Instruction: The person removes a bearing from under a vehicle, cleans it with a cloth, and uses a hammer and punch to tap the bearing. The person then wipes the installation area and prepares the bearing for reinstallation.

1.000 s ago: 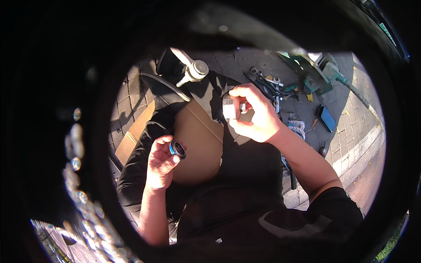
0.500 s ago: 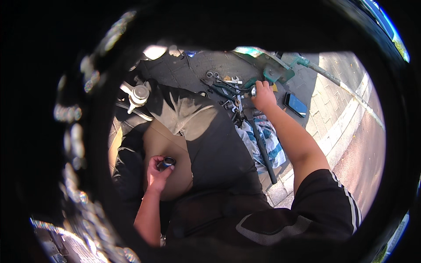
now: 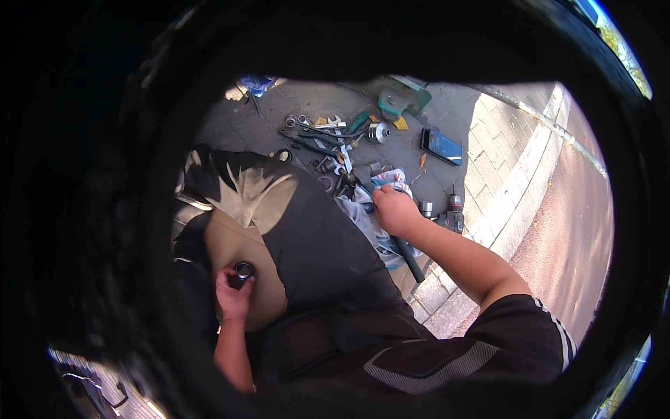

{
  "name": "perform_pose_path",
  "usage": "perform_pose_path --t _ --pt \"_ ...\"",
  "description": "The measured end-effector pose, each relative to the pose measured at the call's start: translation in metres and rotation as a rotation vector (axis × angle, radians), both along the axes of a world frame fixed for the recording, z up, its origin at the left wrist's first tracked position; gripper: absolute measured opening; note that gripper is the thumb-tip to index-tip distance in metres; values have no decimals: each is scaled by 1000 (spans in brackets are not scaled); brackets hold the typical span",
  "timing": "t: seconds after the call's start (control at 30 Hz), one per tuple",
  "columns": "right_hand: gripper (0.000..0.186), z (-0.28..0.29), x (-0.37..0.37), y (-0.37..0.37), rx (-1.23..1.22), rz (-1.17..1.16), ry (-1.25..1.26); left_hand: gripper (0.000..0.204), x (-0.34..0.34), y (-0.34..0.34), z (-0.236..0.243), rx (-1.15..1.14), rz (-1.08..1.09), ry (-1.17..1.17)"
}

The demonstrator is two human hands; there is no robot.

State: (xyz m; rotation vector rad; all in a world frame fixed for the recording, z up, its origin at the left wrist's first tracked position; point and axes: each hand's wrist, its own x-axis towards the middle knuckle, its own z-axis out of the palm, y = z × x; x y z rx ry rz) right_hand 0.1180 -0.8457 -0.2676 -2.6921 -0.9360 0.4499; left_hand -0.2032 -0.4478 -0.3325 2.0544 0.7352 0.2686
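My left hand (image 3: 234, 297) is closed around a short, dark, hollow cylinder (image 3: 243, 271) with a shiny rim, resting against my brown-and-black trouser leg (image 3: 328, 244). My right hand (image 3: 398, 211) reaches down onto a blue-and-white cloth (image 3: 366, 227), its fingers curled. Beneath it runs a long black tool handle (image 3: 410, 262). A dark rounded end pokes out beside the fingers; what they grip is hidden. Beyond that hand, a silvery cylindrical metal part (image 3: 379, 133) stands on the paving.
Several wrenches (image 3: 328, 124) and dark pliers (image 3: 317, 145) lie in a heap ahead. A phone (image 3: 441, 146) lies to their right. A power drill (image 3: 450, 218) and a metal socket (image 3: 426, 207) are beside the cloth. Farther off stands a green metal base (image 3: 405, 98); a pale kerb (image 3: 520, 199) runs along the right.
My right hand has let go of the silvery part, now standing on the ground, and moved back toward me onto the cloth and black handle. My left hand still holds the cylinder.
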Motion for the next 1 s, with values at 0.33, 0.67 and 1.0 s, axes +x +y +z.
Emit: perform_pose_path --t 0.33,0.67,1.0 --pt "39 12 -33 10 -191 425 134 54 -2 -10 6 277 -40 260" --pt "27 50 35 -21 377 -200 704 54 -4 -12 25 344 -16 58" --pt "46 253 144 -103 1787 5 891 49 1 -17 50 365 -80 80"
